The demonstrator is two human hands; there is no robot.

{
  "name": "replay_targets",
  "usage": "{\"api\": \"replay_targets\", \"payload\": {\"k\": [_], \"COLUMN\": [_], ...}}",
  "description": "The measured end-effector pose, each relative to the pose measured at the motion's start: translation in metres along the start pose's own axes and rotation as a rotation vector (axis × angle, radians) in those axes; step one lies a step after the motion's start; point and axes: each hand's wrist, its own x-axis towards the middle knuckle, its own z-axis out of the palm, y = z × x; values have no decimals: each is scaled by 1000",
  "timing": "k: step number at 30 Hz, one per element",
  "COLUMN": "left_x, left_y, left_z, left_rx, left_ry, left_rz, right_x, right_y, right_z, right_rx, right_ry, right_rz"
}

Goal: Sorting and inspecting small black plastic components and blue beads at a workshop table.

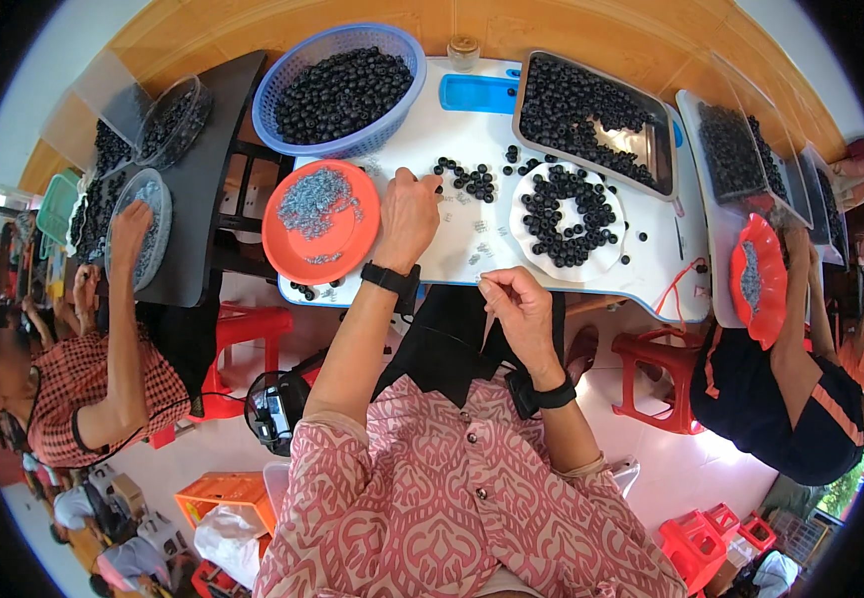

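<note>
My left hand [410,211] is closed over the white table, its curled fingertips beside a cluster of small black round pieces [475,183]. Whether a piece is between those fingers is hidden. Closer to me, at the table's front edge, my right hand [520,311] has thumb and forefinger pressed together; anything pinched there is too small to make out. Left of my left hand is an orange-red plate [356,247] bearing many tiny greyish-blue pieces [314,201]. A white wavy-rimmed plate [550,261] on the right holds a ring of black round pieces [554,231].
A blue basket [394,128] full of black pieces stands at the back left. A metal tray [643,149] of them lies back right, near a blue dish [474,93] and a small jar [463,54]. People work at both sides. Red stools [651,384] stand beyond the table.
</note>
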Motion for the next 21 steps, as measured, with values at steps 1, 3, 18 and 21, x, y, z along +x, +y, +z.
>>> {"api": "replay_targets", "payload": {"k": [1, 3, 18, 21], "left_x": [1, 4, -55, -72], "left_y": [0, 2, 37, 47], "left_z": [0, -1, -15, -17], "left_rx": [1, -26, -1529, -1709], "left_ry": [0, -37, -198, -220], "left_rz": [-1, -3, -306, -317], "right_x": [0, -1, -2, -3], "right_y": [0, 1, -5, -16], "right_z": [0, 0, -3, -3], "right_rx": [-10, -20, 88, 95], "right_ry": [0, 0, 85, 103], "right_rz": [-1, -3, -35, -77]}}
